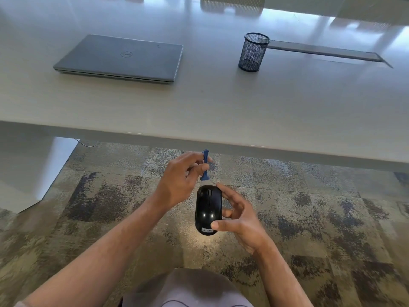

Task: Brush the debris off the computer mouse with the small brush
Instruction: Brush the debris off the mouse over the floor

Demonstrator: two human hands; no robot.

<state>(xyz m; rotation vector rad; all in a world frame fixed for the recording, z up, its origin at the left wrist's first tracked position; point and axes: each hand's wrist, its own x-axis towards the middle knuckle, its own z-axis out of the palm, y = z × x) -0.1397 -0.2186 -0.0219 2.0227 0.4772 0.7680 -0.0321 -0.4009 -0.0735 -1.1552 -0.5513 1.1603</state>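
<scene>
Brush poised just off the mouse's nose, both held out over the carpet.

Your right hand cradles the black computer mouse from its 3 o'clock side, thumb on the rear near the logo, fingers curled round the far edge; its long axis runs 12 to 6. Your left hand pinches the small blue brush upright, bristles down, at about 12 o'clock from the mouse and just apart from its front end, so the left hand makes the stroke, likely a short drop and a sweep along that axis toward 6. Everything hangs below the tabletop edge, above patterned carpet. Up on the tabletop, a closed laptop sits at 11 o'clock and a mesh pen cup at 1.
</scene>
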